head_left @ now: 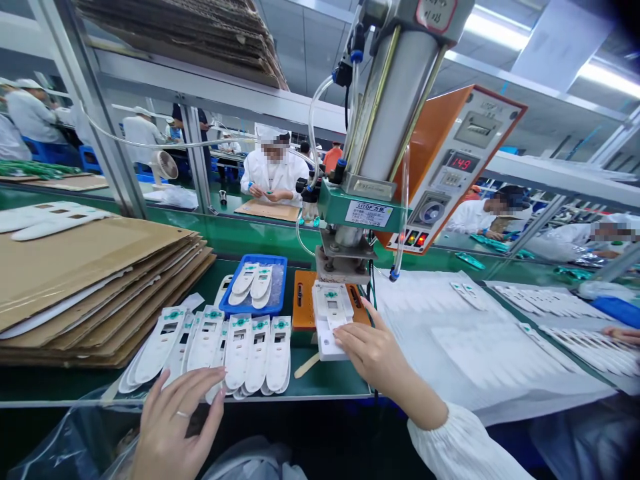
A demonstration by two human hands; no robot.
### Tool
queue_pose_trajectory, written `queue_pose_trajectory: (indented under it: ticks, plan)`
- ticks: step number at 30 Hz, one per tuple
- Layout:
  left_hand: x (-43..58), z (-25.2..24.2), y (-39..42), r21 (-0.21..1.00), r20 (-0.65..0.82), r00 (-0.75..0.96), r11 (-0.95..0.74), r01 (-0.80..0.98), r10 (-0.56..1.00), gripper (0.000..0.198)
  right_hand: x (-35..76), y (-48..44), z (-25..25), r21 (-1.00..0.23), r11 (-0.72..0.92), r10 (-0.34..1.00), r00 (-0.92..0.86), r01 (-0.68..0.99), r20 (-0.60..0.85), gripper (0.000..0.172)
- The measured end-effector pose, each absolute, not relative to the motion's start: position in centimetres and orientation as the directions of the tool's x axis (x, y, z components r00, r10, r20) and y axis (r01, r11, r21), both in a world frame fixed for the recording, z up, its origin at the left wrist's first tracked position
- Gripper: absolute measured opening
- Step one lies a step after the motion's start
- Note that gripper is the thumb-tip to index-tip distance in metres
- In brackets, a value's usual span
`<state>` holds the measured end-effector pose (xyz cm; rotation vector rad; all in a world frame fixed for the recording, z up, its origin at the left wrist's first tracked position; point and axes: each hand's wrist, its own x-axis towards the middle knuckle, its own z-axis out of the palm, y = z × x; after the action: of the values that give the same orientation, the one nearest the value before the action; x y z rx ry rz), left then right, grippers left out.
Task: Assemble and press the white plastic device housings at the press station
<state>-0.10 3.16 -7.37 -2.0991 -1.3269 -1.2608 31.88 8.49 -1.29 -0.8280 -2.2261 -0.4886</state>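
Note:
My left hand (177,423) hovers, fingers apart, by the front edge of the bench, in front of several stacked white plastic panels (240,353) with small windows and green film at their tops. It holds nothing I can see. My right hand (375,347) lies with outstretched fingers on the white jig (333,340), thumb apart along its right side. A white panel (333,303) with green film sits in the jig, partly covered by my fingers. Directly above is the metal head of the press (345,257); an orange base plate (304,300) lies beneath the jig.
A blue tray (283,283) with white panels stands behind the stacks. Cardboard sheets (100,273) are piled at left. An orange control box (450,167) reads 149. White sheeting (430,313) with panels covers the right side; another person's hand (623,335) is at far right.

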Motion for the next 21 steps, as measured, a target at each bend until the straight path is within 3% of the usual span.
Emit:
queue_pose_trajectory:
  ticks: [4,10,14,21]
  plan:
    - [1.0,-6.5,3.4,0.18,0.841,0.16,-0.545,0.819,0.517,0.021,33.3,7.7,-0.9,0.042,0.734,0.447,-0.528,0.678,0.722,0.024]
    - [5.0,-4.9,3.4,0.194,0.845,0.223,-0.667,0.719,0.486,0.029,42.7,6.2,-2.6,0.044,0.525,0.53,-0.367,0.85,0.764,0.029]
    - [8.5,-4.0,3.8,0.188,0.841,0.271,-0.723,0.664,0.468,0.029,53.2,6.0,-5.8,0.142,0.206,0.558,-0.235,0.968,0.796,0.021]
    - [13.2,-4.4,6.3,0.164,0.817,0.319,-0.724,0.67,0.48,0.027,69.3,4.0,-8.3,0.145,-0.229,0.585,0.017,0.963,0.811,0.046]
